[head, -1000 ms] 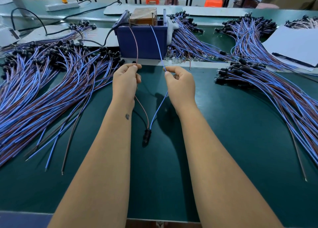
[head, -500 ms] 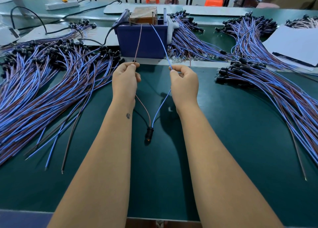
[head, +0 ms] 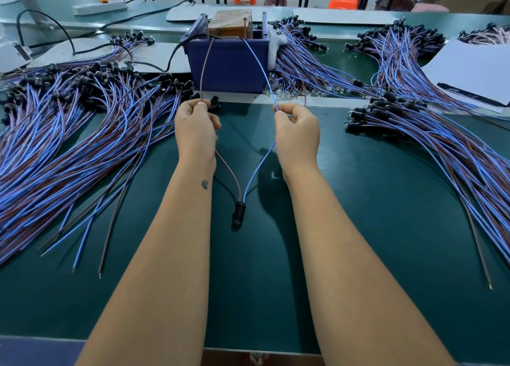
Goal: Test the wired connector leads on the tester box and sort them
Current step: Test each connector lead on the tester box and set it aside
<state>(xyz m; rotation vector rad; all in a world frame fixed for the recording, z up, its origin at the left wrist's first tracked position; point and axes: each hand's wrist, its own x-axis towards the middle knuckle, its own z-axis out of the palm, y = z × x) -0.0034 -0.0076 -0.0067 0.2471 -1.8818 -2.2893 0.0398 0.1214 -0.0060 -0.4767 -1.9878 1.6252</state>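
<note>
My left hand (head: 196, 129) pinches the brown wire (head: 204, 70) of one lead. The same lead's blue wire (head: 259, 67) is pinched by my right hand (head: 298, 129). Both wires rise from my fingers to the metal pins on top of the tester box (head: 229, 59), a blue bin with a brown block inside. Below my hands the two wires meet at a black connector (head: 238, 213), which hangs just above the green mat between my forearms.
A large pile of blue and brown leads (head: 69, 133) covers the left of the mat (head: 358, 241). More leads (head: 441, 144) fan out on the right, and another heap (head: 303, 62) lies behind the box. White paper with a pen (head: 474, 73) sits far right.
Both hands have moved apart and slightly forward, spreading the two wires wider. The wire ends now reach the pins on the tester box. The connector has shifted a little to the right.
</note>
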